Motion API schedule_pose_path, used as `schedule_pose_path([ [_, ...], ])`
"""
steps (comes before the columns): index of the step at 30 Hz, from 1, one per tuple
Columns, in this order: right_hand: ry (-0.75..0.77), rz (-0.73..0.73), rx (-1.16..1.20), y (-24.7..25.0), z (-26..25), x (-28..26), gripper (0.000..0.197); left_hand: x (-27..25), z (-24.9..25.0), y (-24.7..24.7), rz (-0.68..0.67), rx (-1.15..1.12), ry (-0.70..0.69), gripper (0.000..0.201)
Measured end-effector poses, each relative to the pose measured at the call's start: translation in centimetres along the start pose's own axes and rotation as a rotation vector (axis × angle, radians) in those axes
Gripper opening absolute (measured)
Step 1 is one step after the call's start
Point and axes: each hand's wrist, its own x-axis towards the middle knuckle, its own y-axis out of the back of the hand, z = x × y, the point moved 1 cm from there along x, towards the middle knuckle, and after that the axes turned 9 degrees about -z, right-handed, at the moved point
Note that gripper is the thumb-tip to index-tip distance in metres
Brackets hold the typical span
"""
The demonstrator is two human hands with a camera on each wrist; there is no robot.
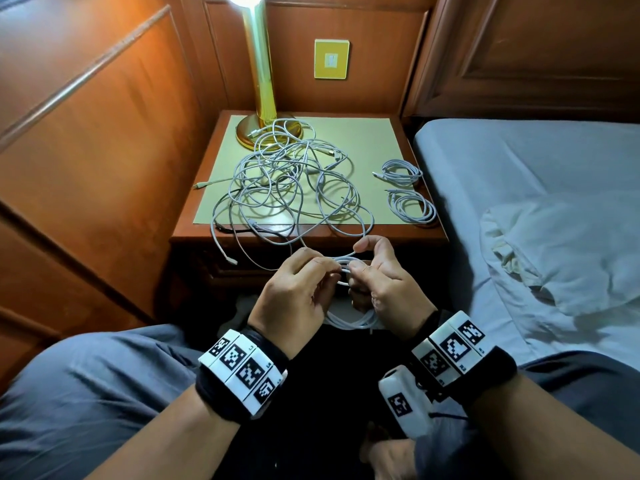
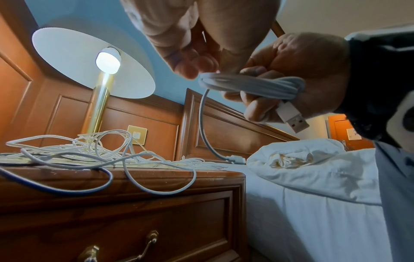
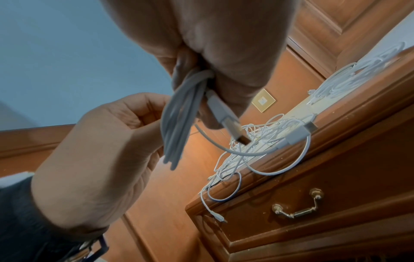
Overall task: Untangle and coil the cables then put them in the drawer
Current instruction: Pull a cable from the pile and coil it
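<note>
Right hand point(image 1: 381, 271) grips coiled cable point(image 2: 251, 85) — left hand point(image 1: 298, 289) pinches it alongside.

- Left wrist band point(image 1: 242, 372): a black strap carrying a row of white blocks, each printed with a black-and-white square code marker.
- Right wrist band point(image 1: 457, 351): the same black strap and white marker blocks, with a white camera pod point(image 1: 405, 403) at 7 o'clock from it, also marked.
- Forearms bare, no sleeves.
- Grey-blue trousers point(image 1: 86, 393) over both legs.
</note>
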Motion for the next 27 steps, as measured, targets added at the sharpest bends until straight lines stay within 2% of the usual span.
schedule_pose_path([
  [4, -0.015, -0.007, -0.079, 0.3, 0.2, 0.0, 0.024, 0.1, 0.1, -0.1, 0.009, 0.025, 0.001, 0.009],
  [7, -0.004, -0.015, -0.105, 0.3, 0.5, 0.1, 0.023, 0.2, -0.1, -0.1, -0.038, 0.035, -0.026, 0.004],
  [9, 0.029, 0.004, -0.225, 0.3, 0.6, 0.1, 0.02, 0.3, -0.5, -0.1, -0.088, 0.017, -0.022, 0.006],
  [13, 0.083, 0.039, -0.608, 0.6, 0.4, -0.1, 0.02, 0.4, -0.8, -0.2, -0.213, -0.013, -0.025, 0.011],
  [19, 0.092, 0.145, -0.74, 1.5, 0.4, 0.3, 0.019, 0.6, 0.2, -0.6, -0.244, -0.004, -0.041, 0.016],
  [21, 0.072, 0.103, -0.757, 1.8, 0.1, 0.4, 0.017, 0.3, 0.1, -0.6, -0.26, -0.095, 0.032, 0.016],
  [24, 0.073, 0.062, -0.744, 1.6, -0.4, 0.1, 0.015, 0.3, -0.3, -0.3, -0.239, -0.353, 0.192, 0.02],
  [27, 0.113, 0.099, -0.74, 1.7, -0.8, 0.0, 0.013, 0.8, -1.0, 0.6, -0.206, -0.412, 0.3, 0.019],
])
